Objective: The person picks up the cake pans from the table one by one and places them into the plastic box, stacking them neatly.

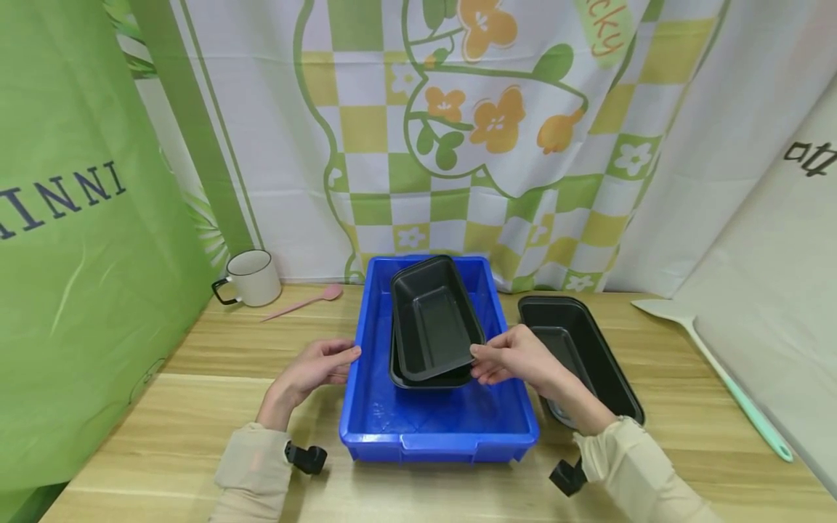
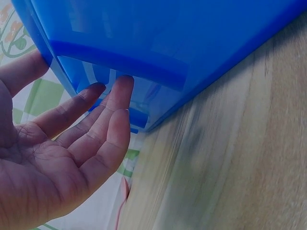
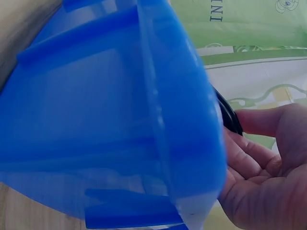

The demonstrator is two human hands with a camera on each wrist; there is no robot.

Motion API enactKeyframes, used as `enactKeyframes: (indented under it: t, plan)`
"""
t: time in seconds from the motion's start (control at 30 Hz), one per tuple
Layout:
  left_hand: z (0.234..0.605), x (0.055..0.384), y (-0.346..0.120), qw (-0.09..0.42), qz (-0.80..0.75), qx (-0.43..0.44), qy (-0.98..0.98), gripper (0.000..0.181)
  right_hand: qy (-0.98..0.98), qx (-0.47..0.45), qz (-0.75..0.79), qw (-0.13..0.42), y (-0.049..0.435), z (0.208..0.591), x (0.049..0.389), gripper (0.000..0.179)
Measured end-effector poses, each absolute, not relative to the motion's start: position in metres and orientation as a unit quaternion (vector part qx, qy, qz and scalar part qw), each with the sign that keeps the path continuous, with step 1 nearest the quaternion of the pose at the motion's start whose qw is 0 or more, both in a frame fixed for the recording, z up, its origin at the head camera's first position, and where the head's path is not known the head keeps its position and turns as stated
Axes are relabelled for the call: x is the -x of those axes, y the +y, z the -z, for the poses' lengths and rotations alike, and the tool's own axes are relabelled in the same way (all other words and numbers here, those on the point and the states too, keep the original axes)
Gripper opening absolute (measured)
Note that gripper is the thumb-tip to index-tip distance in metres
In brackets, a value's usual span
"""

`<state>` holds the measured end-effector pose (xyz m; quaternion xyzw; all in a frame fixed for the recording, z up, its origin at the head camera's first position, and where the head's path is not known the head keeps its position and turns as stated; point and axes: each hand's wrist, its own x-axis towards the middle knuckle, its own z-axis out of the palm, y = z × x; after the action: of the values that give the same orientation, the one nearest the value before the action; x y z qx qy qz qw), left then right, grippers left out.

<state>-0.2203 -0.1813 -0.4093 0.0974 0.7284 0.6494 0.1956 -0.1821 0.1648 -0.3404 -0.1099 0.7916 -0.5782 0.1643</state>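
A blue plastic bin [image 1: 438,439] stands on the table. Inside it, a black loaf pan [image 1: 437,328] lies tilted and turned on top of another black loaf pan [image 1: 395,363]. My right hand [image 1: 523,359] pinches the upper pan's near right corner between thumb and fingers; in the right wrist view, the bin's wall hides most of that pan. At the bin's left side is my left hand [image 1: 318,367], its thumb at the rim and its loosely bent fingers [image 2: 122,93] against the outer wall. Right of the bin sits a third black loaf pan [image 1: 604,363], partly behind my right forearm.
A white mug [image 1: 256,280] with a black handle stands at the back left, beside a pink spoon [image 1: 307,301]. Along the right side lies a spatula [image 1: 726,370] with a mint-green handle. Printed curtains [image 1: 458,145] enclose the wooden table [image 1: 196,421].
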Motion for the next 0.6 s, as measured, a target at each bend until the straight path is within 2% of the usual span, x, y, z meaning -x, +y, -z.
enactKeyframes:
  t: [0.27,0.5,0.6]
  plan:
    - [0.4079,0.219,-0.1813,0.195,-0.647,-0.093,0.731,0.062,0.792,0.098,0.568,0.201,0.1626,0.343,0.1825,0.035]
    - [0.4075,0.219,-0.1811,0.196,-0.647,-0.094,0.731,0.062,0.808,0.067,0.555,0.188,0.1588,0.3462,0.1816,0.029]
    - [0.4077,0.2192,-0.1815,0.194,-0.646,-0.092,0.733,0.062,0.806,0.07,0.557,0.188,0.1618,0.3405,0.1811,0.033]
